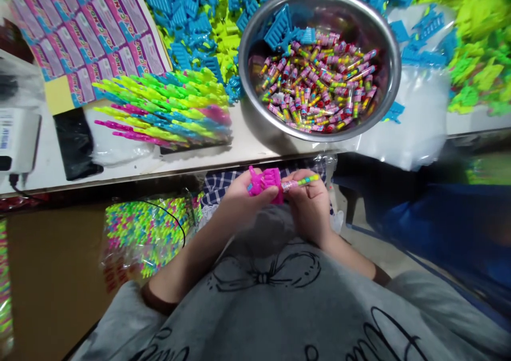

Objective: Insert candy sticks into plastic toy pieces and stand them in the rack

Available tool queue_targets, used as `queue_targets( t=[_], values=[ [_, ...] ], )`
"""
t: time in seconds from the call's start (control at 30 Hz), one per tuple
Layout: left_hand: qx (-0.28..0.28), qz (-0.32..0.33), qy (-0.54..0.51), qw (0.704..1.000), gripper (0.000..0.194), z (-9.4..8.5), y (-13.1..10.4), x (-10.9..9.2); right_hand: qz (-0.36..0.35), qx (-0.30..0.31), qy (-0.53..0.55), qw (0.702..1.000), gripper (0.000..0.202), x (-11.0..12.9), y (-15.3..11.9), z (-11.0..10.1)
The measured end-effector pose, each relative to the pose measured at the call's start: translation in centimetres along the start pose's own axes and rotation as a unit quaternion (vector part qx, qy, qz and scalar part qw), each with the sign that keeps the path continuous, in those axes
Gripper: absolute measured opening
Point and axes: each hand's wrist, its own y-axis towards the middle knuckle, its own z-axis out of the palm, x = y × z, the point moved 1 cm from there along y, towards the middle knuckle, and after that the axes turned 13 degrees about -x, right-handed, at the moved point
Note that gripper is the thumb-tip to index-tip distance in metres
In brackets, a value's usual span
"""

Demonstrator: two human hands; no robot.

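Over my lap, my left hand (249, 193) is closed on a pink plastic toy (272, 179) with a ribbed, box-like part. My right hand (309, 201) pinches a small tube of colourful candy (305, 181) with a pink label. The tube's labelled end is up against the right side of the pink toy; whether it is inside cannot be made out. Just beyond my hands, a steel bowl (395, 79) on the table holds many similar candy tubes (315, 89) and a few blue plastic pieces (279, 28).
Stacked bright plastic sticks (167, 108) lie left of the bowl, beside printed candy label sheets (96, 25). Blue toy pieces (183, 20) and yellow-green ones (479, 57) heap up behind and right. Clear plastic bags (415, 121) hang over the table edge. A bag of coloured pieces (147, 228) sits below left.
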Motion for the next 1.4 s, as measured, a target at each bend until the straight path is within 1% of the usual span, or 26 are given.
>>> queue_targets(
  t=[0.07,0.13,0.23,0.3,0.4,0.5,0.63,0.77,0.87,1.0,1.1,1.23,1.3,1.4],
  values=[
    [0.002,0.001,-0.012,1.000,0.026,0.1,0.3,0.1,0.021,0.003,0.013,1.000,0.020,-0.1,0.4,-0.1],
    [0.011,0.001,-0.042,0.999,0.026,0.2,0.7,0.2,0.048,0.027,0.023,0.998,0.022,-0.1,1.1,-0.1],
    [0.057,0.000,-0.080,0.995,0.025,0.4,1.4,0.6,0.097,0.056,0.022,0.993,0.025,0.0,2.1,-0.4],
    [0.069,-0.007,-0.090,0.993,0.024,0.5,1.7,1.0,0.109,0.055,0.009,0.992,0.025,0.0,2.6,-0.7],
    [0.038,-0.003,-0.076,0.996,0.025,0.4,2.0,1.8,0.078,0.045,-0.032,0.995,0.024,-0.1,2.8,-1.0],
    [0.021,0.008,-0.057,0.998,0.022,0.1,2.0,2.4,0.053,0.046,-0.071,0.995,0.023,-0.5,2.8,-1.1],
    [0.021,-0.002,-0.048,0.999,0.020,-0.5,2.1,2.7,0.059,0.047,-0.086,0.993,0.023,-1.3,3.0,-0.9],
    [0.028,0.012,-0.005,1.000,0.023,-1.2,2.2,2.9,0.059,0.037,-0.099,0.993,0.025,-1.8,2.9,-0.6],
    [0.028,0.033,0.012,0.999,0.023,-1.4,2.1,2.9,0.063,0.027,-0.115,0.991,0.025,-1.8,2.6,-0.4],
    [0.034,0.059,-0.009,0.998,0.020,-1.6,1.6,2.9,0.055,0.024,-0.135,0.989,0.023,-1.2,2.0,-0.2],
    [0.039,0.061,-0.038,0.997,0.019,-1.8,1.5,2.9,0.039,0.031,-0.138,0.989,0.022,-0.8,1.5,0.2],
    [0.058,0.008,-0.067,0.996,0.015,-2.1,2.2,2.6,-0.009,0.054,-0.170,0.984,0.020,-0.8,2.0,0.6],
    [0.076,-0.014,-0.097,0.992,0.014,-2.2,2.7,2.5,-0.045,0.079,-0.193,0.977,0.020,-0.8,2.7,0.9],
    [0.117,-0.039,-0.146,0.982,0.015,-2.4,2.9,2.3,-0.126,0.151,-0.220,0.955,0.018,-0.1,3.6,1.5]
  ],
)
